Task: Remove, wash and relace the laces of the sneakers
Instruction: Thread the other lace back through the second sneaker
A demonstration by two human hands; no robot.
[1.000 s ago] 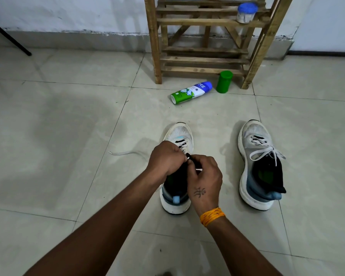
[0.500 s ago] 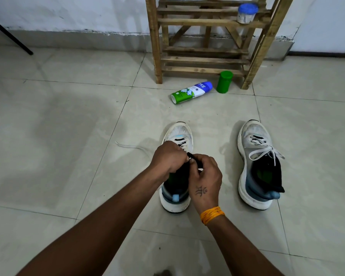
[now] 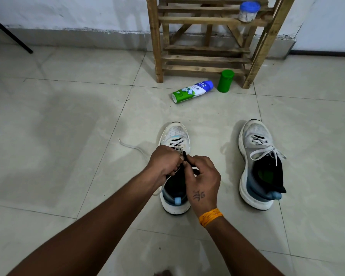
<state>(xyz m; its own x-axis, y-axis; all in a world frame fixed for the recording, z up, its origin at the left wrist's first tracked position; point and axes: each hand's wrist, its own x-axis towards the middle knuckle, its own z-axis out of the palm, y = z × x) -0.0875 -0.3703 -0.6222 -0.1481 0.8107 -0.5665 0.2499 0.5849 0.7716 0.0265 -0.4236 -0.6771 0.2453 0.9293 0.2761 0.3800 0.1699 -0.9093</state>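
Note:
Two white and blue sneakers stand on the tiled floor. The left sneaker [image 3: 175, 136] is under both my hands, toe pointing away. My left hand [image 3: 164, 162] pinches its white lace [image 3: 133, 146] over the eyelets; the lace's loose end trails left across the floor. My right hand [image 3: 202, 176] pinches the black tongue loop of the same sneaker. The right sneaker [image 3: 259, 162] stands apart to the right, its lace still tied in a bow, a dark sock tucked inside.
A wooden rack [image 3: 207, 36] stands against the far wall with a blue-lidded jar [image 3: 248, 11] on a shelf. A green and blue bottle [image 3: 192, 91] lies on the floor beside an upright green container [image 3: 225, 81]. A black leg [image 3: 10, 34] slants at far left.
The lace's loose end has slid further away and to the right across the floor as my left hand pulls. Both hands stay over the left sneaker's eyelets.

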